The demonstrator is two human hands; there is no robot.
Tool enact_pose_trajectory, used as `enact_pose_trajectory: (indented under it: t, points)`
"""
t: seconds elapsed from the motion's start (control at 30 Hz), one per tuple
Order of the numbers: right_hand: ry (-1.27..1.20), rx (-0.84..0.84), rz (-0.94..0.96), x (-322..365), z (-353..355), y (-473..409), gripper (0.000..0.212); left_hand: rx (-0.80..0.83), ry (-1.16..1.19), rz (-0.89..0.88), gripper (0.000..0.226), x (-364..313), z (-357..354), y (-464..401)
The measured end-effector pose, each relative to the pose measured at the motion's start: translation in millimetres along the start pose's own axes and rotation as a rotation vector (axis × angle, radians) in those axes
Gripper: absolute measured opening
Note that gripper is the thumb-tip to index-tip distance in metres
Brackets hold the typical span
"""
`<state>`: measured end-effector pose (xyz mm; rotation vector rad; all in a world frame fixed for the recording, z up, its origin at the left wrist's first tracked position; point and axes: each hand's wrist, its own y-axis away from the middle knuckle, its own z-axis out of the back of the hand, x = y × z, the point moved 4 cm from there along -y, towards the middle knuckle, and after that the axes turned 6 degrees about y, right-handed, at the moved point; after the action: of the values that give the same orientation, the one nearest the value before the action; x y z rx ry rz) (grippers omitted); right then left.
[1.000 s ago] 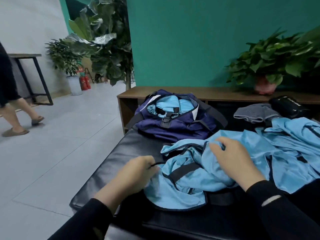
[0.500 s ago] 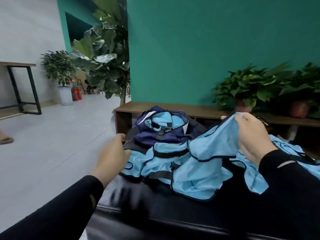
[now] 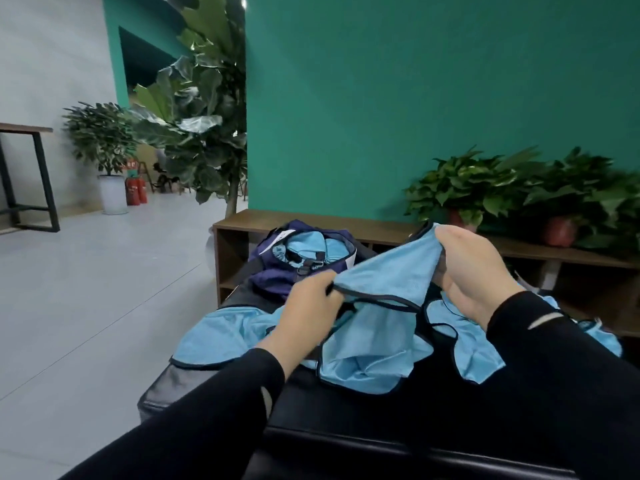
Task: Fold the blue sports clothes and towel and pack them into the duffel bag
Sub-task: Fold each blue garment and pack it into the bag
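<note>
A light blue sports top [image 3: 384,282] with dark trim is lifted above a black padded bench [image 3: 346,414]. My left hand [image 3: 308,306] pinches its dark-edged hem at the lower left. My right hand [image 3: 474,271] grips its upper right corner, stretching the fabric between both hands. The rest of the garment droops onto the bench. Behind it sits a navy duffel bag [image 3: 273,271], open on top, with light blue fabric [image 3: 304,247] inside. More blue clothing [image 3: 599,337] lies at the right, partly hidden by my right sleeve.
A low wooden shelf [image 3: 242,220] runs along the green wall behind the bench, carrying potted plants [image 3: 464,188]. A tall leafy plant [image 3: 204,109] stands at the wall's corner. Grey floor [image 3: 86,289] lies to the left, with a black-legged table [image 3: 31,174] and red extinguishers [image 3: 135,191].
My left hand moved right from the bench's left side and took hold of the top's hem. My right hand keeps the raised corner. The view tilted upward.
</note>
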<state>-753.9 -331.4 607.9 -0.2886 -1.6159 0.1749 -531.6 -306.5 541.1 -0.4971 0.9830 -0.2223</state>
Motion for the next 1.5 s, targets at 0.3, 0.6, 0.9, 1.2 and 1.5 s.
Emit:
enact_pose_trajectory:
  t: [0.3,0.6,0.9,1.2,1.5]
  points:
    - [0.972,-0.014,0.262,22.4,-27.4,24.3,0.047,-0.219,-0.184,0.027,0.046,-55.5,80.4,-44.1]
    - [0.556,0.279,0.141,21.0,-84.6,46.5,0.028,0.167,-0.095,-0.132,0.056,-94.6,46.2,-17.3]
    - [0.199,0.02,-0.03,9.3,-9.5,30.3,0.022,0.033,0.122,-0.026,0.038,-55.2,60.7,-15.2]
    - [-0.139,-0.043,-0.002,21.3,57.6,12.9,0.02,0.593,-0.179,0.132,0.033,26.0,-13.0,12.9]
    - [-0.17,-0.061,-0.019,20.8,56.9,8.5,0.029,0.427,0.013,0.113,0.017,6.0,-36.0,7.0]
